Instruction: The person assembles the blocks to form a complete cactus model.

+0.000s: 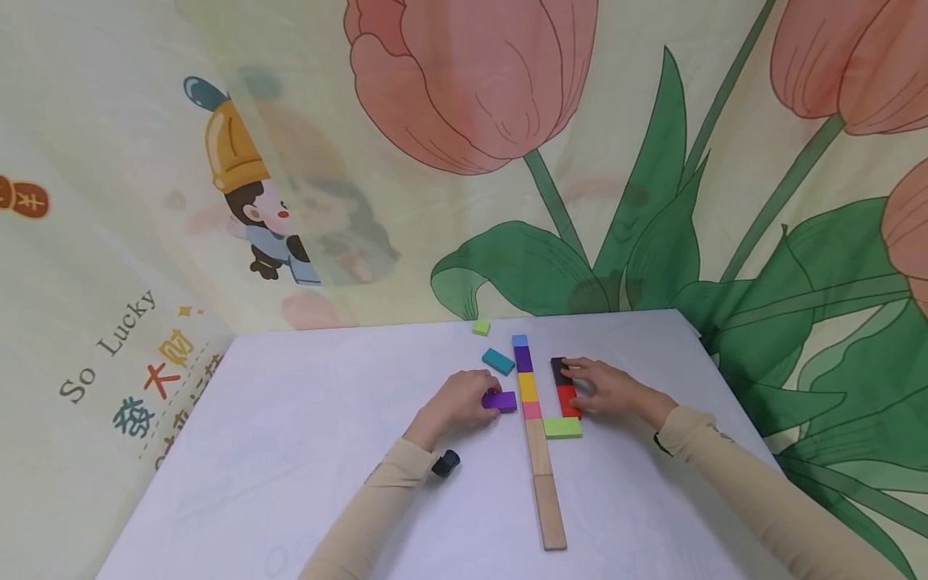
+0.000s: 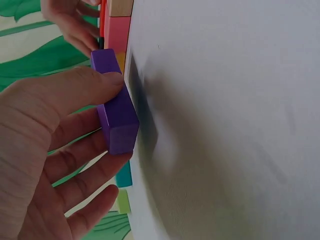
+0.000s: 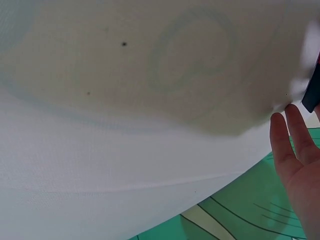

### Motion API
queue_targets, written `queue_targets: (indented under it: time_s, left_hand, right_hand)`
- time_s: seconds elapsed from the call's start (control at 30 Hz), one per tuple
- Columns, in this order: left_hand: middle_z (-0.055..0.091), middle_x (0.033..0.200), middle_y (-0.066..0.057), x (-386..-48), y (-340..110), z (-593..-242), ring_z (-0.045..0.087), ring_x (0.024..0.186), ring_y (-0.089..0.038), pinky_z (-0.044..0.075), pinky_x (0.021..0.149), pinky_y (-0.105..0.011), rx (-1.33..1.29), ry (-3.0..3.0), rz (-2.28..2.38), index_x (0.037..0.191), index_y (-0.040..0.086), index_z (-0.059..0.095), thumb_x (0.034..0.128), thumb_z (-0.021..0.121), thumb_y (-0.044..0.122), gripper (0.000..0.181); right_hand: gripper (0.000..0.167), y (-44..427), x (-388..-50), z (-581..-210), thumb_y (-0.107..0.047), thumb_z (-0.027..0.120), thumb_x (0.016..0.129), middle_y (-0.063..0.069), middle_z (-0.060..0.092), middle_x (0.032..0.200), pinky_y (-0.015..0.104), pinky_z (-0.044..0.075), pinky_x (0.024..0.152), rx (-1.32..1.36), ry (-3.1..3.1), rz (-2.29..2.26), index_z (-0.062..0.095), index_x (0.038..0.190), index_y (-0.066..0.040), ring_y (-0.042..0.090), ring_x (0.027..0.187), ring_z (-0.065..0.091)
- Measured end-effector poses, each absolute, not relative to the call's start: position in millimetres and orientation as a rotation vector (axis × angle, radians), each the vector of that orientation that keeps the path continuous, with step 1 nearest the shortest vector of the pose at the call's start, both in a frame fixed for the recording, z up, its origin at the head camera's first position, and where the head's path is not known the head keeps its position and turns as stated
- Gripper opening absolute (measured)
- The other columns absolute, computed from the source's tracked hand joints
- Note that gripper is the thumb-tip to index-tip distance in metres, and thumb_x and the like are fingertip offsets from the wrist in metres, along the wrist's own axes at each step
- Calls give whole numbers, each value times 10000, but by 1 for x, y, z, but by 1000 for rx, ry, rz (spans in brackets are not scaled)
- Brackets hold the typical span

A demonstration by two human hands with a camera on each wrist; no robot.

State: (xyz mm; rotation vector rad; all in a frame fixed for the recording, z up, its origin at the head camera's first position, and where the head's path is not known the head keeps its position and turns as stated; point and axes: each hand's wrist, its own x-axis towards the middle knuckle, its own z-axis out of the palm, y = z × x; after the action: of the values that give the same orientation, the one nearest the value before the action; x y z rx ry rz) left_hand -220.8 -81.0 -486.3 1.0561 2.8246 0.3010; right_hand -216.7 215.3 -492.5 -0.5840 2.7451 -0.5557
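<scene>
My left hand [image 1: 458, 403] pinches a purple block [image 2: 117, 112] between thumb and fingers, just left of a long row of blocks. That row has a light blue block [image 1: 519, 341], a dark purple block [image 1: 524, 359], a yellow block [image 1: 528, 387], a pink block [image 1: 532, 410] and two wooden blocks [image 1: 539, 448]. To its right, a black block [image 1: 558, 371] and a red block [image 1: 568, 399] lie end to end, with a lime block [image 1: 562, 428] crosswise below them. Fingers of my right hand [image 1: 616, 390] touch the black and red blocks; two extend straight in the right wrist view.
Left of the row's far end lie a teal block [image 1: 498, 362] and a small lime block [image 1: 482, 328]. Everything rests on a white-covered table [image 1: 290, 451]. A printed cloth with tulips [image 1: 478, 80] hangs behind the table's far edge.
</scene>
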Motion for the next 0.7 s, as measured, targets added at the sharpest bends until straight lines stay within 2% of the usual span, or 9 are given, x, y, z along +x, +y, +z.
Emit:
queue_targets:
  time_s: [0.3,0.7]
  left_hand:
    - [699,993,21,-219,-73,-492,582,821,-74,505,804,-252,1075,2848,262,1103,141,707,844,720,333,323]
    - [697,977,33,-218,-69,-492,571,804,-81,492,833,-284,1099,2883,220,1090,162,713,846,716,353,309]
  right_hand:
    - [641,215,-216,-493,-330,718,850,154,395,1522,583,403,1060,-597,2747,-568,515,1403,-79,407,1386,370]
    - [648,216,-215,-494,-350,710,854,155,401,1520,588,399,1062,-623,2754,-570,510,1407,-78,407,1388,370]
